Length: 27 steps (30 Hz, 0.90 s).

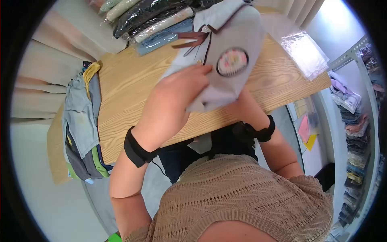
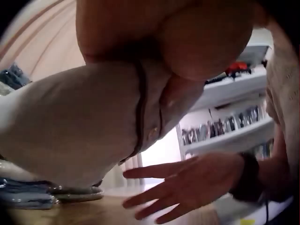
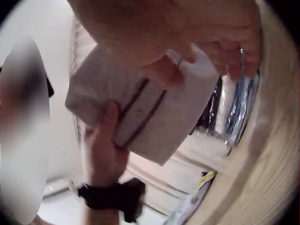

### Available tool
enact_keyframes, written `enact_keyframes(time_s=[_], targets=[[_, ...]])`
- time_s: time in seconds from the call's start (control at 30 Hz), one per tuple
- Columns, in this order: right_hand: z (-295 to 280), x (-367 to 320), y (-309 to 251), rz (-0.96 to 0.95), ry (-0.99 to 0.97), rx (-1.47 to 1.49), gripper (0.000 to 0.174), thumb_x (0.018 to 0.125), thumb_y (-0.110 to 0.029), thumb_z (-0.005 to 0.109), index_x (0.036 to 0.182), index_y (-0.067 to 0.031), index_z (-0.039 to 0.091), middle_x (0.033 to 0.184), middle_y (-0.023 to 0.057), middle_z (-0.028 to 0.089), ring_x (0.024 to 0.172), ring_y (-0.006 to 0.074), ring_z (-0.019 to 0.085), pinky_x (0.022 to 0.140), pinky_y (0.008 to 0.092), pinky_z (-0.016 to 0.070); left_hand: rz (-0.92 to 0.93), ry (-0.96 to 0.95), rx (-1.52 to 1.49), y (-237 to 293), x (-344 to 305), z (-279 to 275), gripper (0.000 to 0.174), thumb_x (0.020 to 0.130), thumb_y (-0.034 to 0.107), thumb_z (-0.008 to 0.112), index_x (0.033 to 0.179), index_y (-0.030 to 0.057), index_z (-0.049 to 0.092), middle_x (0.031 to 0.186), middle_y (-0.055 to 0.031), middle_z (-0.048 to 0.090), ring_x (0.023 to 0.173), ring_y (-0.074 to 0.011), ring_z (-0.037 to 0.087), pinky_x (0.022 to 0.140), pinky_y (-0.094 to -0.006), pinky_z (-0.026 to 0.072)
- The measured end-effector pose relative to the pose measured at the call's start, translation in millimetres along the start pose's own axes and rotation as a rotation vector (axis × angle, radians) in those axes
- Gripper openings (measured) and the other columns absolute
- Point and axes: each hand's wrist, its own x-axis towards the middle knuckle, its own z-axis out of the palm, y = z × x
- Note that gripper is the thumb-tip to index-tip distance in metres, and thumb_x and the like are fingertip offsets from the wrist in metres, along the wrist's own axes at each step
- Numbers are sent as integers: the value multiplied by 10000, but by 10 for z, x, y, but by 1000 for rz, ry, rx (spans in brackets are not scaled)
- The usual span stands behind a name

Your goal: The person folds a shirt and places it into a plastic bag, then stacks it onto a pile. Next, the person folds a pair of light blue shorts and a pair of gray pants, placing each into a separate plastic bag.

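A folded light grey shirt (image 1: 219, 86) is held up over the table, with a pale collar, dark red ribbon ties (image 1: 193, 38) and an oval floral patch (image 1: 232, 61). My left hand (image 1: 173, 97) grips its near left edge; in the right wrist view the left thumb presses against the cloth by two dark trim lines. Behind the shirt's lower right end is my right hand (image 1: 244, 105), mostly hidden in the head view. The left wrist view shows that right hand (image 2: 187, 185) below the shirt, with its fingers straight and spread.
Plastic-wrapped clothes (image 1: 157, 24) are stacked at the table's back left. Other garments (image 1: 80, 117) hang over the left edge of the wooden table (image 1: 121, 109). Clear plastic bags (image 1: 306, 54) lie at the right, beside a rack (image 1: 354, 133) of folded clothes.
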Motion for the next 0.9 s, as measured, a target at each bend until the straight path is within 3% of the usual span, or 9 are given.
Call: enact_keyframes(time_s=[0.07, 0.1, 0.17, 0.3, 0.5, 0.57, 0.6, 0.77, 0.9], targets=[[-1, -40, 44, -66, -169, 133, 460, 863, -14, 531, 1306, -28, 407, 1318, 104, 466, 1204, 260, 467, 1031, 378, 358, 310, -168, 655, -113, -34, -19, 423, 689, 20, 614, 1103, 73, 544, 1361, -111, 430, 1315, -277, 325, 1094, -478, 227], [-26, -197, 38, -36, -190, 124, 460, 863, -14, 531, 1306, -28, 407, 1318, 104, 466, 1204, 260, 467, 1031, 378, 358, 296, -165, 620, -196, -144, 107, 423, 689, 20, 614, 1103, 73, 544, 1361, -111, 430, 1315, -277, 325, 1094, -478, 227], [35, -309, 64, 632, -245, 1185, 379, 866, -10, 514, 1242, -11, 464, 1238, 93, 532, 1140, 221, 520, 980, 347, 404, 168, -343, 605, -364, -353, 222, 435, 704, 41, 663, 1120, 85, 545, 1364, -121, 429, 1332, -305, 302, 1096, -479, 217], [-45, -490, 106, 678, -246, 1260, 332, 868, -28, 510, 1199, -6, 496, 1185, 85, 563, 1080, 197, 553, 939, 332, 432, -3, -275, 352, -468, -600, 326, 584, 678, 138, 730, 1216, 111, 504, 1387, -128, 404, 1342, -312, 281, 1090, -493, 217], [-370, -468, 129, 658, -192, 399, 340, 855, -49, 499, 1193, -19, 512, 1164, 118, 565, 1104, 232, 532, 915, 345, 437, -48, -243, 378, -485, -682, 556, 663, 713, 209, 724, 1314, 141, 452, 1461, -148, 262, 1347, -374, 221, 1074, -518, 217], [-328, -366, -32, -67, 199, -504, 396, 820, -84, 547, 1215, -84, 522, 1200, 171, 535, 1159, 307, 485, 931, 382, 414, -58, -254, 463, -490, -682, 636, 648, 716, 220, 724, 1305, 146, 465, 1463, -166, 244, 1352, -390, 187, 1074, -528, 200], [-317, -349, 26, -159, 125, -690, 466, 780, -155, 598, 1240, -160, 522, 1274, 192, 470, 1186, 367, 442, 953, 420, 388, -79, -270, 481, -498, -683, 675, 625, 722, 234, 720, 1293, 149, 481, 1467, -172, 224, 1354, -393, 169, 1072, -542, 182], [-414, -426, 222, -168, -242, -730, 566, 822, -331, 602, 1340, -184, 426, 1371, 170, 401, 1244, 349, 397, 1013, 489, 317, -89, -307, 550, -481, -667, 745, 606, 739, 259, 708, 1291, 150, 484, 1452, -232, 203, 1331, -450, 155, 1049, -594, 154], [-1227, -162, 302, -43, -38, -450, 464, 840, -269, 599, 1262, -102, 505, 1241, 181, 518, 1118, 324, 516, 936, 395, 417, -87, -282, 532, -460, -606, 771, 595, 760, 262, 688, 1307, 181, 466, 1450, -219, 214, 1329, -445, 167, 1022, -630, 174]])
